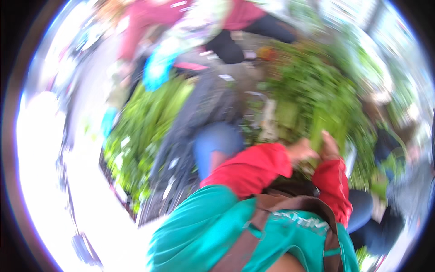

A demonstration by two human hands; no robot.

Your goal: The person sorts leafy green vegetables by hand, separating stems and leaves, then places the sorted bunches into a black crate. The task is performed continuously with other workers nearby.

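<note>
The view is strongly blurred. My left hand (301, 149), in a red sleeve, reaches in from the left to the lower end of a bunch of green stalks (319, 124) that looks like celery. On the other side of that end is my right hand (330, 147), also red-sleeved. Both hands are at the stalks, but the blur hides whether the fingers close on them. Beyond the hands spreads a large pile of leafy green stalks (306, 73). A teal apron (204, 217) with brown straps covers my front.
At the left, a dark crate (146, 212) holds more leafy green stalks (146, 129). A co-worker (153, 17) in a maroon top leans over it, with one blue glove (158, 69) above the greens and another blue glove (108, 120) at its left side.
</note>
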